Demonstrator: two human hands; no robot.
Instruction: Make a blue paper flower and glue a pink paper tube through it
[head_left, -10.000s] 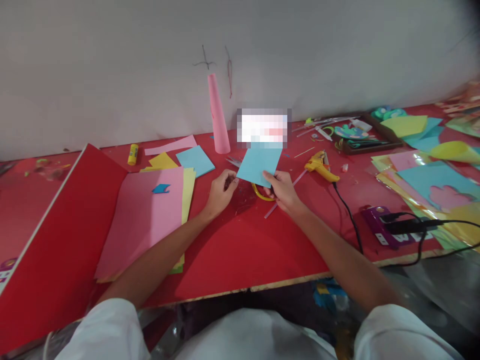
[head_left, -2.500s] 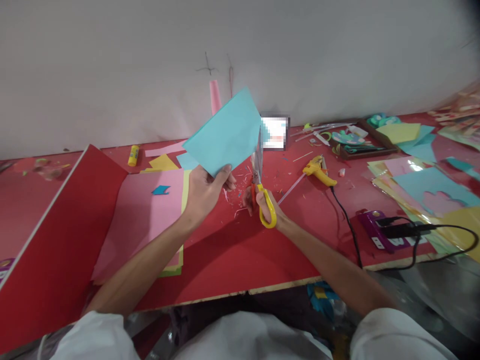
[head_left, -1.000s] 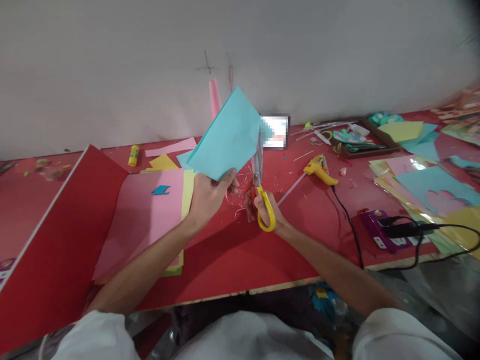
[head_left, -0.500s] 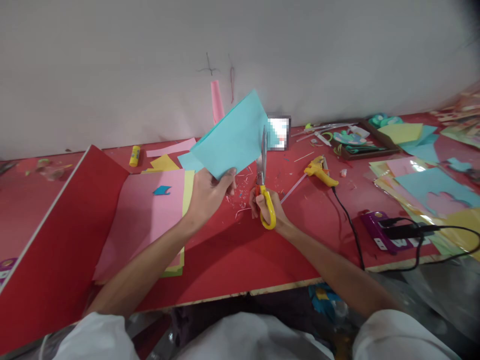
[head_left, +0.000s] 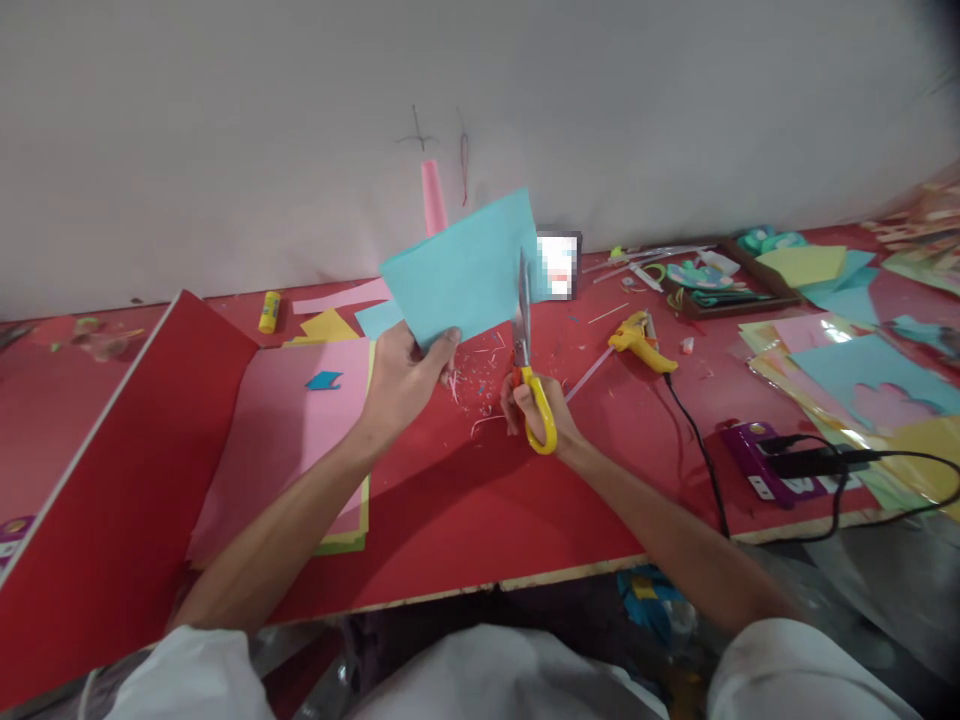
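Note:
Between the thumb and fingers of my left hand (head_left: 405,375) is a folded sheet of light blue paper (head_left: 465,265), raised above the table and gripped at its lower left corner. My right hand (head_left: 551,410) is wrapped round the handles of a pair of scissors (head_left: 523,325) with yellow and red grips. Their blades point up and lie across the right part of the paper; whether they are fully closed is hard to tell. Beneath the hands, small paper scraps (head_left: 480,390) are scattered over the red tabletop (head_left: 450,520).
Left stands a red board (head_left: 135,480) beside stacked pink paper (head_left: 292,440) bearing a blue scrap (head_left: 324,380). A glue stick (head_left: 269,312) is behind. To the right lie a yellow glue gun (head_left: 643,342), a corded purple box (head_left: 780,465), a brown tray (head_left: 739,308) and coloured sheets (head_left: 870,360).
The blue paper has turned clockwise, so its top edge slopes less. My left hand has shifted slightly left and up. The scissors have tilted a little to the left at the tips.

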